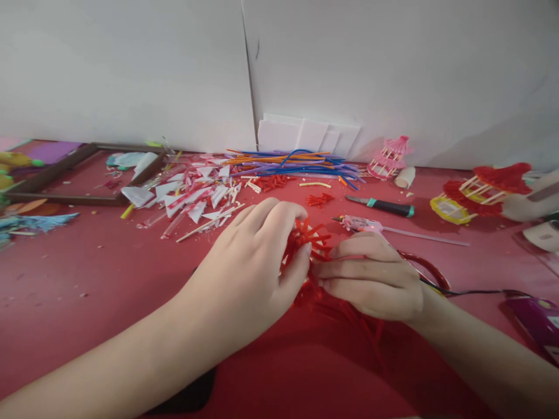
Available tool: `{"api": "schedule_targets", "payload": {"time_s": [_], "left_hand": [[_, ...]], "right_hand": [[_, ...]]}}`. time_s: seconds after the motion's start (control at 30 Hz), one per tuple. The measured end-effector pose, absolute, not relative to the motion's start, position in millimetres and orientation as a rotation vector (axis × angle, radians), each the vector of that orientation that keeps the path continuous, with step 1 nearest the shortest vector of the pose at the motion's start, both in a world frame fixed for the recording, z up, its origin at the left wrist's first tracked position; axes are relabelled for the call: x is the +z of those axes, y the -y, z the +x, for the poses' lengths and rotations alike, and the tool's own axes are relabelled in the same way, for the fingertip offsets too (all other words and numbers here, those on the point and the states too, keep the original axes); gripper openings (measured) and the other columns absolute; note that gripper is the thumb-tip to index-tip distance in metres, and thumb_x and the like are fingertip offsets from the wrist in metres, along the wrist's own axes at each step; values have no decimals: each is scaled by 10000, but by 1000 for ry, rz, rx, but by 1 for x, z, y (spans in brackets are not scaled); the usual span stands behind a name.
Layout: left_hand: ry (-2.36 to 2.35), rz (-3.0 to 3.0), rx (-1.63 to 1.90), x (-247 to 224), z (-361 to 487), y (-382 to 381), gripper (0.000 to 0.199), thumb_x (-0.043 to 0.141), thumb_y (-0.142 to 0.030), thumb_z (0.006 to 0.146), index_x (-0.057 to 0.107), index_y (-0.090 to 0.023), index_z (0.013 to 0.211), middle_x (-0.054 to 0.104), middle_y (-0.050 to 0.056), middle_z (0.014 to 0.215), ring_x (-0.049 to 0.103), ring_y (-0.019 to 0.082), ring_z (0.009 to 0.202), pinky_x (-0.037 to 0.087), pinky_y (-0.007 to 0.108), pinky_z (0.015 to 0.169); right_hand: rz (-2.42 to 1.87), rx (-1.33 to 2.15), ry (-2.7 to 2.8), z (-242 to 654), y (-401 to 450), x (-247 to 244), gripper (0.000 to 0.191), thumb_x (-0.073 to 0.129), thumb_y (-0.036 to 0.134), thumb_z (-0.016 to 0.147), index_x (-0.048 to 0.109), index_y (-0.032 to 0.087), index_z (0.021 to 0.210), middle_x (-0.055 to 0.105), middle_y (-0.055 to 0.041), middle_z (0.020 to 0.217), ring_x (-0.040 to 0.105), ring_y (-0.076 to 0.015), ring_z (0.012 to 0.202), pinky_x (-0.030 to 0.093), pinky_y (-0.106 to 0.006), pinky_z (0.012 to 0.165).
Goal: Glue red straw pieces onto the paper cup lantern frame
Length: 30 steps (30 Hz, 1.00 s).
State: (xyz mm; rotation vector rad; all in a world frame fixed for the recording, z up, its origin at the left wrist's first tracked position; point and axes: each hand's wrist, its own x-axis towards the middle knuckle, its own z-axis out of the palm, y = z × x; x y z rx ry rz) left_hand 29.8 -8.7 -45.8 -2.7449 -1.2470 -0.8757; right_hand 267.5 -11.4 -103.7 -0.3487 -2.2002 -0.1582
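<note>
Between my two hands is a round craft piece of red pipe cleaners (311,234), its short ends fanning outward. My left hand (257,256) is curled around its left side, thumb in front and fingers behind. From the right, the fingertips of my right hand (371,273) press together at its edge. Much of the piece is covered by my fingers. Loose red pipe cleaners (349,314) lie on the table below my right hand. Just beyond that hand rests a pink glue gun (360,224) with a clear glue stick (428,237) in its back.
A craft knife (391,206) lies beyond the glue gun. Long pipe cleaners (292,163) and paper scraps (187,192) are heaped along the back. Small pagoda-like models, one pink (388,157) and one red (484,189), stand right. A dark frame (65,199) lies left.
</note>
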Motion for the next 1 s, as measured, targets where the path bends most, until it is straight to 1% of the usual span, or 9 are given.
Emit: {"api": "schedule_targets", "payload": {"time_s": [0.23,0.37,0.47,0.53,0.63,0.67,0.8,0.9,1.0], "left_hand": [[1296,-2779,-876,-43,30,9,119,464,-170,1018,568,-175,1076,678,69,994,678,260,952,528,409,842],[1282,-2767,-874,-42,30,8,119,465,-180,1018,571,-180,1072,685,71,989,679,265,943,533,410,837],[1286,-2762,-880,-42,30,8,124,474,-175,1018,576,-171,1087,691,77,1006,687,272,968,536,415,855],[1285,-2764,-891,-43,30,8,133,481,-174,1017,578,-166,1108,694,80,1022,693,275,984,539,417,863],[1277,-2770,-895,-43,29,8,141,484,-177,1019,576,-167,1125,700,81,1035,699,277,996,546,417,867],[1274,-2771,-895,-44,29,7,140,484,-178,1020,575,-169,1127,702,82,1040,701,276,1002,549,418,873],[1271,-2773,-894,-44,28,8,130,490,-184,1019,561,-181,1127,711,83,1050,711,280,1019,562,429,888],[1275,-2771,-876,-43,28,8,125,493,-191,1018,552,-198,1128,718,75,1047,718,282,1014,569,433,887],[1271,-2770,-873,-42,29,8,125,498,-189,1020,550,-195,1134,716,80,1060,719,280,1024,572,434,907]], "right_hand": [[-369,-166,2213,267,11,-101,148,754,37,901,780,139,1004,828,-73,1104,728,-215,1092,650,-383,873],[-375,-347,2200,267,12,-100,134,719,101,943,792,213,942,812,-31,1072,700,-195,1040,641,-347,857],[-449,-542,2015,265,14,-100,154,832,174,862,789,315,818,716,17,979,593,-177,888,598,-319,798],[-460,-556,1907,264,15,-98,135,835,240,859,775,340,791,613,1,915,522,-176,817,571,-328,735],[-471,-427,1888,264,13,-93,92,723,273,934,738,313,852,557,-16,879,556,-180,809,576,-354,709],[-530,-354,1865,264,12,-90,85,732,232,923,718,297,871,569,-11,875,587,-178,814,587,-360,720],[-695,-77,1665,265,7,-83,264,790,46,842,697,273,939,635,19,801,651,-168,718,595,-355,660],[-754,107,1614,264,6,-80,234,811,84,867,727,292,934,707,2,801,700,-202,730,599,-358,598],[-803,193,1674,263,10,-76,228,820,114,881,762,327,940,769,-4,831,742,-226,765,637,-372,601]]}}
